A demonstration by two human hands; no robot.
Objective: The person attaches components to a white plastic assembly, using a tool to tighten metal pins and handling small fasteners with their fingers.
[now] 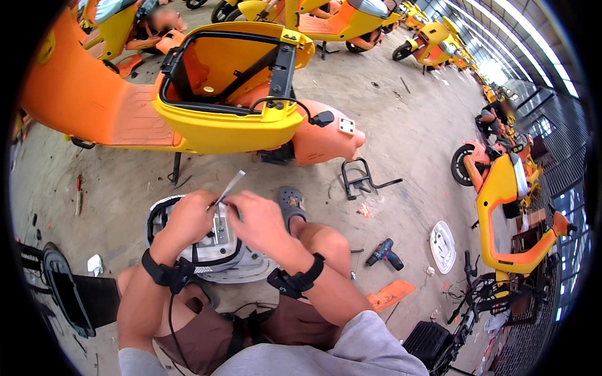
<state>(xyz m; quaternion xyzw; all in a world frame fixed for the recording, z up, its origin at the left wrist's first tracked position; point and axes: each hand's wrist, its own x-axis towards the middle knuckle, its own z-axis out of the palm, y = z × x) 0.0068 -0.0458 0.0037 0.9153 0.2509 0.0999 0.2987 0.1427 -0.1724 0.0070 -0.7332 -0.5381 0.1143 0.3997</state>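
My left hand [188,218] and my right hand [258,218] are close together, fingers pinched, above an overturned scooter seat [251,268]. A slim pale stick-like thing [234,181] rises at a slant from between them; its lower end is hidden by my fingers. The left fingers pinch near that lower end. My right fingers close beside it, and what they hold is hidden. The seat lies between my legs, grey-white with black edging. A metal bracket [221,233] is fixed on its upturned underside, partly covered by my hands.
A yellow and orange scooter [232,135], its seat opening bare, stands in front. To my right lie a cordless drill [385,254], a black metal frame [360,180], a white seat shell [443,247] and an orange panel [392,295]. Other scooters and a crouching person [492,119] are farther off.
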